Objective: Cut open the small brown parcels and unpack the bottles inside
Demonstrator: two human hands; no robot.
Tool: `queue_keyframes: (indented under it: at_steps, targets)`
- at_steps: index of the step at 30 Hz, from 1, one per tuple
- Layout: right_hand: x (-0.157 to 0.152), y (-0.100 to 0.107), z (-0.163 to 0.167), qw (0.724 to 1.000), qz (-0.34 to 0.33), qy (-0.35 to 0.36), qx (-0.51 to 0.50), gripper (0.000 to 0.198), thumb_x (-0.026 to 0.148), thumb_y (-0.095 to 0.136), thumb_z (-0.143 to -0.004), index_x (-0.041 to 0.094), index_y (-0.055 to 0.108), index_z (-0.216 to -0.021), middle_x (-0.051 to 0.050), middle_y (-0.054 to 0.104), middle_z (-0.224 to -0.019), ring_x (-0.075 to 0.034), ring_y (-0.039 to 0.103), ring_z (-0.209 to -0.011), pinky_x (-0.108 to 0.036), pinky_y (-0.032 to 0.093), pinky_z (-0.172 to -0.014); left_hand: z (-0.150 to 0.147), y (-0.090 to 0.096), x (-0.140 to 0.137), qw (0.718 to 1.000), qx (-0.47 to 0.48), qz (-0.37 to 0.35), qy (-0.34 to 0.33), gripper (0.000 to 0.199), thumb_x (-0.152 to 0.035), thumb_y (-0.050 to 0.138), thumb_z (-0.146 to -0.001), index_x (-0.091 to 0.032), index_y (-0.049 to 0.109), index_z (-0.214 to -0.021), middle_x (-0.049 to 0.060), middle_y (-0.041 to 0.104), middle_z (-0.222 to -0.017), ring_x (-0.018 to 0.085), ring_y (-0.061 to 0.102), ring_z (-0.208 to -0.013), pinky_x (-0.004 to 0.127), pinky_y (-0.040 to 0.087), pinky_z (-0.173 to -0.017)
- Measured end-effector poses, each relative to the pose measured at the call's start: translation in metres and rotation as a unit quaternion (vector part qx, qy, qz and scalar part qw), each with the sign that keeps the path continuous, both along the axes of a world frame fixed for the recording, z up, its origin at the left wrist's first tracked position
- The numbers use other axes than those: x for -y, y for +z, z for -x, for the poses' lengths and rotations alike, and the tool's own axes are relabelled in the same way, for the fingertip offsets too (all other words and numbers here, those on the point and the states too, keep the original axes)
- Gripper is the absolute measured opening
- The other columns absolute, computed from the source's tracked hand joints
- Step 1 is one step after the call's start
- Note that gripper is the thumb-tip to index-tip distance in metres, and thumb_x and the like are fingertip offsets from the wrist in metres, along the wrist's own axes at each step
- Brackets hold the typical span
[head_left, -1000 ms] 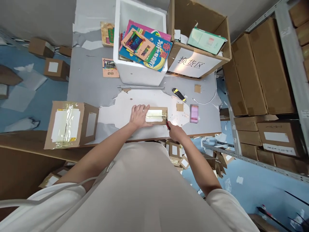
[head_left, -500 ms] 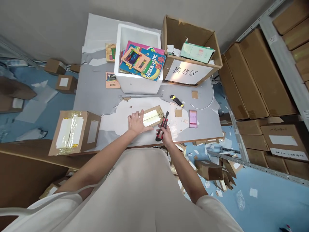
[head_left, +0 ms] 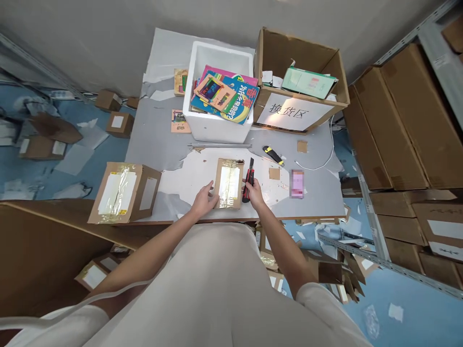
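Observation:
A small cardboard box [head_left: 219, 182], with a white label under clear tape, lies upright-on to me near the table's front edge. At its lower left side is my left hand [head_left: 204, 199], fingers apart and the thumb end at the box's edge. My right hand [head_left: 254, 193] is closed round a red and black utility knife [head_left: 249, 179], which points away from me just right of the box. Whether the right fingertips also touch the box is hard to make out. A second cutter, yellow and black [head_left: 273, 155], lies farther back on the table.
A white foam box [head_left: 220, 130] holding books and a large carton [head_left: 336, 77] with a handwritten sign stand at the back. A taped carton [head_left: 144, 193] sits at left. A phone [head_left: 297, 184], cable [head_left: 320, 166] and cardboard scraps [head_left: 274, 173] lie at right.
The small box has turned from lying crosswise to pointing away from me. My left hand has shifted from its top to its left side. The knife is now more upright in view, right of it.

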State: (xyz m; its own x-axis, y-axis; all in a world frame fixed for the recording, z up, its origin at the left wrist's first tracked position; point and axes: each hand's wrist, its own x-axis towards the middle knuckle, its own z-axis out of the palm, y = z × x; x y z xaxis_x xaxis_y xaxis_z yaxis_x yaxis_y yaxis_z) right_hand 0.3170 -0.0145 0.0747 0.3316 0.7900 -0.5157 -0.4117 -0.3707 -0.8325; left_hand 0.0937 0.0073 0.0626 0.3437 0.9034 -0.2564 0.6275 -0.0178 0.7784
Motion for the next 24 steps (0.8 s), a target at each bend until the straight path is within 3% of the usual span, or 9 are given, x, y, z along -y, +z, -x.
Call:
queue_keyframes:
  at_steps: [5, 8, 11, 14, 18, 24]
  targets:
    - [0.049, 0.007, -0.001, 0.999, 0.021, -0.005, -0.047, 0.035, 0.033, 0.074, -0.068, 0.019, 0.055, -0.094, 0.003, 0.061, -0.073, -0.009, 0.055, -0.056, -0.025, 0.051, -0.054, -0.012, 0.009, -0.057, 0.999, -0.027, -0.027, 0.011, 0.072, -0.043, 0.056, -0.079, -0.012, 0.039, -0.141, 0.017, 0.053, -0.128, 0.025, 0.060, -0.104, 0.039, 0.054, -0.081]
    - [0.083, 0.012, 0.004, 0.990, 0.057, 0.009, -0.129, 0.040, 0.039, 0.075, -0.071, 0.021, 0.054, -0.101, 0.000, 0.066, -0.079, -0.014, 0.064, -0.063, -0.030, 0.054, -0.060, -0.025, 0.008, -0.103, 0.994, -0.016, -0.098, -0.035, 0.064, -0.040, 0.050, -0.083, -0.014, 0.042, -0.140, 0.016, 0.046, -0.140, 0.028, 0.052, -0.121, 0.041, 0.051, -0.091]
    - [0.101, 0.016, 0.011, 0.977, 0.092, 0.023, -0.189, 0.040, 0.043, 0.071, -0.076, 0.024, 0.051, -0.105, -0.005, 0.070, -0.092, -0.020, 0.070, -0.077, -0.037, 0.056, -0.068, -0.034, 0.001, -0.132, 0.989, -0.023, -0.102, -0.106, 0.053, -0.036, 0.044, -0.085, -0.013, 0.052, -0.133, 0.014, 0.050, -0.140, 0.028, 0.048, -0.127, 0.041, 0.047, -0.098]
    - [0.103, 0.018, 0.014, 0.974, 0.091, 0.023, -0.207, 0.041, 0.045, 0.068, -0.079, 0.026, 0.048, -0.109, -0.007, 0.072, -0.095, -0.024, 0.071, -0.087, -0.041, 0.056, -0.075, -0.039, -0.004, -0.138, 0.989, -0.029, -0.084, -0.121, 0.050, -0.035, 0.042, -0.085, -0.014, 0.058, -0.127, 0.011, 0.059, -0.132, 0.026, 0.055, -0.120, 0.038, 0.046, -0.099]
    - [0.097, 0.019, 0.011, 0.980, 0.081, 0.023, -0.182, 0.046, 0.050, 0.066, -0.079, 0.026, 0.046, -0.112, -0.007, 0.072, -0.091, -0.025, 0.070, -0.095, -0.043, 0.056, -0.077, -0.036, -0.003, -0.136, 0.993, -0.029, -0.079, -0.088, 0.047, -0.036, 0.047, -0.082, -0.018, 0.062, -0.122, 0.008, 0.063, -0.127, 0.025, 0.058, -0.115, 0.035, 0.047, -0.097]
    - [0.053, 0.017, -0.019, 0.993, 0.044, -0.026, -0.109, 0.043, 0.049, 0.065, -0.079, 0.027, 0.046, -0.110, -0.004, 0.071, -0.099, -0.022, 0.068, -0.099, -0.041, 0.056, -0.080, 0.004, 0.007, -0.114, 0.994, -0.035, -0.061, 0.085, 0.034, -0.038, 0.055, -0.077, -0.017, 0.071, -0.098, 0.008, 0.073, -0.100, 0.023, 0.066, -0.092, 0.034, 0.050, -0.088]
